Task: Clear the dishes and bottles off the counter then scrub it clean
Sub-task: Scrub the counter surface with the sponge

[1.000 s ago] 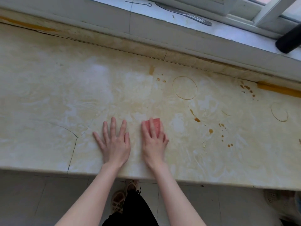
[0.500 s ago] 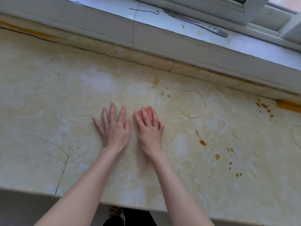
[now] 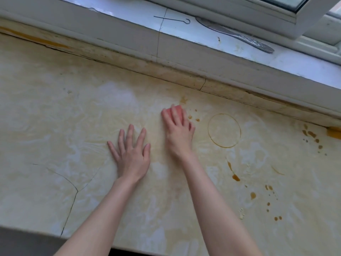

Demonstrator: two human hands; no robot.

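The left hand (image 3: 132, 157) lies flat on the desk (image 3: 55, 117) just left of the frame's middle, palm down, with its fingers spread and straight and holding nothing. The right hand (image 3: 178, 132) is just beside it, a little higher in the frame and apart from it. Its fingers are laid fairly straight over a pink sponge (image 3: 177, 110) and press it onto the desk. Only the sponge's upper edge and strips between the fingers show, and the thumb is hidden. Both bare forearms run in from the bottom edge.

The sponge sits near the middle of the frame, slightly above centre and not far below the desk's back edge. The pale marbled surface around the hands looks wet and streaked with whitish smears.

To the right of the sponge are a few small brown spots (image 3: 190, 117), then a thin brown ring (image 3: 224, 130). Lower right of the ring is a brown drip (image 3: 235, 177), with more drops (image 3: 253, 195) scattered toward the lower right. Another cluster of spots (image 3: 311, 134) lies near the right edge, next to a yellow patch (image 3: 334, 133). A forked crack (image 3: 73, 191) crosses the desk at lower left and runs down to its front edge.

Along the top runs a white sill (image 3: 304, 67), raised behind a stained ledge. On it lie a metal knife (image 3: 238, 36) at upper right and a thin wire hook (image 3: 173, 19) just left of it. A window frame (image 3: 239, 6) fills the top right corner.
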